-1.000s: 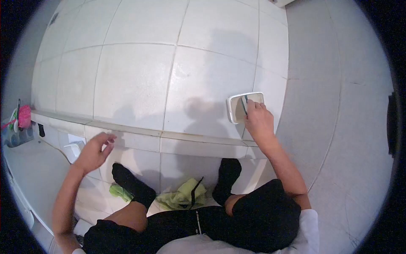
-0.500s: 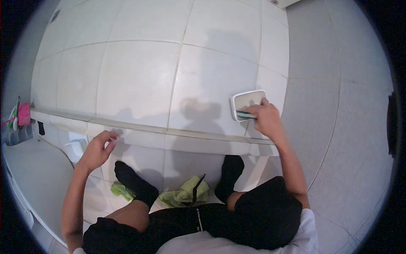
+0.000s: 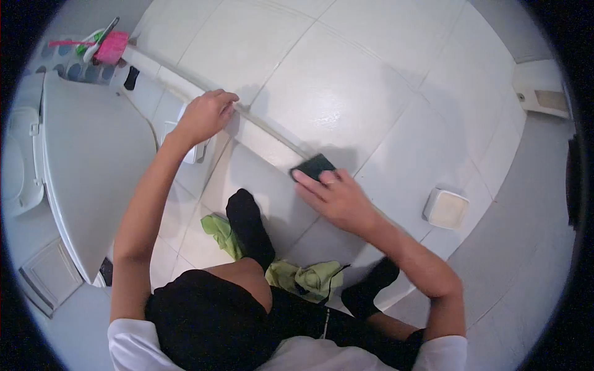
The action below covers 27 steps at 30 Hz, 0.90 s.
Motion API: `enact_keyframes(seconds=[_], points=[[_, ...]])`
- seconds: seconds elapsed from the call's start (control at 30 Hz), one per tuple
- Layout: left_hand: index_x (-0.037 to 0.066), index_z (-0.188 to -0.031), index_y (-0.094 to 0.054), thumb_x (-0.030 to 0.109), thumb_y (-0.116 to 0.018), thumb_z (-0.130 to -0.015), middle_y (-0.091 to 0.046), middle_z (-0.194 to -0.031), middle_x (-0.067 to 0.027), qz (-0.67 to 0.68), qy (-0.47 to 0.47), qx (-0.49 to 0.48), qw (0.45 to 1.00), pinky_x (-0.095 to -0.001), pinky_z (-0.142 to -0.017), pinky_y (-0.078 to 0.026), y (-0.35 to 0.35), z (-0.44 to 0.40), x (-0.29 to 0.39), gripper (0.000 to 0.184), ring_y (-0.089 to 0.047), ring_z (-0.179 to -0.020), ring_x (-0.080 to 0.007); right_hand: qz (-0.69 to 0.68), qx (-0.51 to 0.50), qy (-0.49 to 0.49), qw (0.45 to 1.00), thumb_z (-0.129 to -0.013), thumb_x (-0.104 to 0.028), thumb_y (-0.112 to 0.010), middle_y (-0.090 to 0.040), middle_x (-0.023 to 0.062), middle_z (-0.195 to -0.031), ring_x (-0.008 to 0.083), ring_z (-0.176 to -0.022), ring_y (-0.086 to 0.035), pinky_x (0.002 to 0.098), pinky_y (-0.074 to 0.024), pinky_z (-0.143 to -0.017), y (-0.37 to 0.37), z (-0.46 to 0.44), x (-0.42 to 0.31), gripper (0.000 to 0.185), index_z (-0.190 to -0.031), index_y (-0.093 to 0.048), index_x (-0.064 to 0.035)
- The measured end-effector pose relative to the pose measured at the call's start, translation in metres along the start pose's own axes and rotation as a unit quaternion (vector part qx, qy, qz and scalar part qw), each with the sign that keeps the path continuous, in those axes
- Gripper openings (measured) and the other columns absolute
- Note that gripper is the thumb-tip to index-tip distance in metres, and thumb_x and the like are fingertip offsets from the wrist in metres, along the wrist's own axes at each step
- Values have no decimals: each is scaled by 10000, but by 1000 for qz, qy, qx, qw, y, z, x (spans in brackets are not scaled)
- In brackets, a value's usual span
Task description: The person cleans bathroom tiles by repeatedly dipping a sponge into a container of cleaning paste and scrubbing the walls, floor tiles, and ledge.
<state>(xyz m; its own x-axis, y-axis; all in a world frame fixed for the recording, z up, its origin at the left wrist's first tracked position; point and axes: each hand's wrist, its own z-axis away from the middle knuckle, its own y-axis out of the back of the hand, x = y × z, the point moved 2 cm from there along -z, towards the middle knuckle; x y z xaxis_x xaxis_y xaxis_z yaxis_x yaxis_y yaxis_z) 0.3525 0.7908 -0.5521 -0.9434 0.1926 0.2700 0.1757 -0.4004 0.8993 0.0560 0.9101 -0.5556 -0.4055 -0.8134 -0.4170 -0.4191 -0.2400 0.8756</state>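
My right hand (image 3: 340,201) presses a dark green scouring pad (image 3: 314,167) onto the edge of the white tiled ledge (image 3: 272,148). Its fingers lie over the pad's near side. My left hand (image 3: 207,115) rests at the same edge, farther left; its fingers are loosely bent, and nothing shows in them. On the ledge to the right stands a small white square tub (image 3: 428,207) with something pale beige in it, apart from both hands.
A white toilet with its lid (image 3: 93,167) down is on the left. Behind it are a pink brush (image 3: 113,47) and a white-handled brush (image 3: 102,40). Yellow-green cloths (image 3: 309,278) lie on the floor by my black-socked feet (image 3: 247,222). A white fixture (image 3: 544,89) is at the far right.
My right hand has left the tub, moving left with the scouring pad to the ledge's edge. My left hand has reached forward to the edge. The view has turned left.
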Motion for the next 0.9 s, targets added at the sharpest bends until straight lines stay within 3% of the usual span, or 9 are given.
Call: enact_keyframes(seconds=[0.13,0.2,0.23,0.33,0.37,0.43,0.63,0.77,0.9], points=[[63,-1032,-638,147,-525,-864,-631,-997,-113,-17,-9,44,999,-404,-814,-487,-6,16,-23,220,-591,-949,-302,58,-96,-33,993,-765,-126,-541,-523,59,-1310,208,-895,-491,361,-423,-766,-34,33,-16,354,-1106,-622,-70],[71,-1024,-643,146,-528,-862,-632,-1000,-106,6,19,10,1000,-401,-813,-487,-6,20,-32,212,-590,-950,-299,63,-113,-56,990,-770,-143,-550,-520,46,-1311,231,-1000,-508,406,-425,-859,-13,57,-14,338,-1092,-627,-76],[80,-1015,-648,145,-531,-860,-633,-1004,-99,27,42,-13,999,-397,-812,-486,-6,20,-34,205,-590,-952,-296,79,-123,-51,988,-785,-155,-545,-501,27,-1320,259,-1160,-465,464,-409,-929,-10,51,-12,364,-1138,-601,-88],[87,-1008,-652,146,-540,-857,-640,-994,-96,-22,23,6,999,-397,-790,-489,-11,10,-39,198,-601,-914,-294,39,-57,-15,998,-793,-189,-564,-486,48,-1321,269,-1269,-384,528,-395,-955,-45,-15,1,348,-1125,-602,-92],[87,-1008,-652,146,-540,-857,-640,-994,-96,-25,20,6,999,-397,-790,-489,-8,4,-38,198,-601,-914,-294,40,-54,-17,998,-793,-189,-564,-486,48,-1321,269,-1269,-384,528,-395,-955,-56,-35,6,348,-1125,-602,-92],[87,-1014,-651,149,-550,-854,-646,-980,-98,-25,42,32,998,-393,-767,-494,-1,-1,-39,200,-613,-863,-293,-88,-40,-57,994,-652,-157,-709,-413,19,-1387,304,-1275,-368,500,-371,-994,-73,-65,12,596,-1222,-536,-138],[89,-1033,-653,145,-549,-861,-647,-979,-82,13,57,88,994,-377,-757,-495,12,-6,-69,209,-617,-846,-279,-200,-146,-114,962,-602,-207,-764,-393,32,-1408,302,-1261,-385,471,-373,-1011,-8,45,17,654,-1221,-553,-191],[81,-1025,-655,146,-548,-866,-645,-996,-65,-22,15,116,993,-375,-765,-492,8,-9,-77,203,-612,-867,-273,-25,-158,-8,987,-637,-338,-735,-349,58,-1448,294,-1299,-354,486,-290,-1072,-56,25,-2,652,-1244,-561,-178],[75,-1019,-655,144,-551,-860,-646,-997,-77,2,22,124,992,-376,-758,-492,11,-23,-80,203,-607,-859,-277,34,-60,14,998,-786,-240,-583,-337,52,-1457,267,-1348,-291,486,-254,-1089,-108,-111,11,483,-1257,-549,-137]])
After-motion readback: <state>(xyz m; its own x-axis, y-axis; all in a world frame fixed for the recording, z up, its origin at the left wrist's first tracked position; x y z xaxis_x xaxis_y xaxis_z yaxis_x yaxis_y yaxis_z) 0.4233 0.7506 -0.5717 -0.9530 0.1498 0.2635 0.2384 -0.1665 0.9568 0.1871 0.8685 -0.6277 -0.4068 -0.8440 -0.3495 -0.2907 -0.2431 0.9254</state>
